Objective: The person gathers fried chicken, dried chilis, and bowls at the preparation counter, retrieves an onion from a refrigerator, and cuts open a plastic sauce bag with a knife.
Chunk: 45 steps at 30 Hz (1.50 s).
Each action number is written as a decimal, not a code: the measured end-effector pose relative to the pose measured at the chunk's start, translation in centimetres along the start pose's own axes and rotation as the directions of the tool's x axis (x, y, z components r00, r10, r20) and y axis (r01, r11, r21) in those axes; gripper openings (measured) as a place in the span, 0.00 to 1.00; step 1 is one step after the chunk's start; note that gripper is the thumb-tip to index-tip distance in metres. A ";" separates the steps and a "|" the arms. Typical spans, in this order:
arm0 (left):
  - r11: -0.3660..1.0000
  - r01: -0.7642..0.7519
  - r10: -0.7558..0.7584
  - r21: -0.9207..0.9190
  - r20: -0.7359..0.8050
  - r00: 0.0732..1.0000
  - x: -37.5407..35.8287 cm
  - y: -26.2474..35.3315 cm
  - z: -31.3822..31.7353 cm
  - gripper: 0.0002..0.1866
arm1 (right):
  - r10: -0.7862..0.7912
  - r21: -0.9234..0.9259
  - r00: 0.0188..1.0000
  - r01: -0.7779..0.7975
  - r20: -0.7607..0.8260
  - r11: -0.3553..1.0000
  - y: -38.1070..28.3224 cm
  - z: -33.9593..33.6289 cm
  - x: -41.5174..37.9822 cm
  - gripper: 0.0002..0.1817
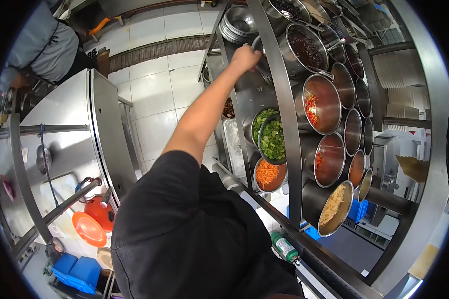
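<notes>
Left hand (246,59) resting at rim of metal bowl (264,64); fingers hiding, can't tell if pinching. Bowl seeming light, stiff, slick; rim offering best hold.

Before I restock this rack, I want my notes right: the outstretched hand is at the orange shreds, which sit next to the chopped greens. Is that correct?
Not quite: one place is wrong. In the head view, the outstretched hand is near the stack of metal bowls, away from the orange shreds. Those shreds do sit next to the chopped greens.
</notes>
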State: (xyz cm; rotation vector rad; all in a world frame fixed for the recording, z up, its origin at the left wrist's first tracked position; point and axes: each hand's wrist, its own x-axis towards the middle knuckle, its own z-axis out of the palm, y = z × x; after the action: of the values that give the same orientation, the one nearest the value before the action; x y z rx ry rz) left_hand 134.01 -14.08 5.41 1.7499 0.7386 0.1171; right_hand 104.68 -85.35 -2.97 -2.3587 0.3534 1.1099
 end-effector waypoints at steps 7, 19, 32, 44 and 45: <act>0.643 -0.054 -0.102 -0.764 -0.155 0.983 -10.0 -7.9 -3.4 0.18 | -0.104 -0.051 0.994 0.106 0.023 0.993 0.9 0.9 2.9 0.19; 0.728 -0.036 -0.263 -0.684 -0.328 0.907 -34.7 -17.2 -5.1 0.19 | -0.497 -0.205 0.851 0.524 0.171 0.826 9.7 6.7 16.8 0.19; 0.964 0.177 -0.181 -0.200 0.000 0.984 -66.9 -16.4 13.8 0.22 | -0.726 0.780 0.438 0.084 0.530 0.620 -2.8 5.9 -10.7 0.27; 0.961 -0.046 0.119 -0.271 0.260 0.958 -75.2 -16.7 13.5 0.36 | -0.571 0.651 0.370 -0.136 0.732 0.747 1.7 8.0 -11.3 0.25; 0.964 -0.044 0.104 -0.264 0.217 0.971 -76.0 -18.0 12.8 0.35 | -0.574 0.656 0.383 -0.124 0.724 0.744 1.3 9.1 -12.2 0.25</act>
State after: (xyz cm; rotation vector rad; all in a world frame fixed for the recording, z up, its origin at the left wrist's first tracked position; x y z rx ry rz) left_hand 71.73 -62.95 7.23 1.5112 0.4665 0.0576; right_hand 90.54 -81.19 1.13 -0.8833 -0.0701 1.6128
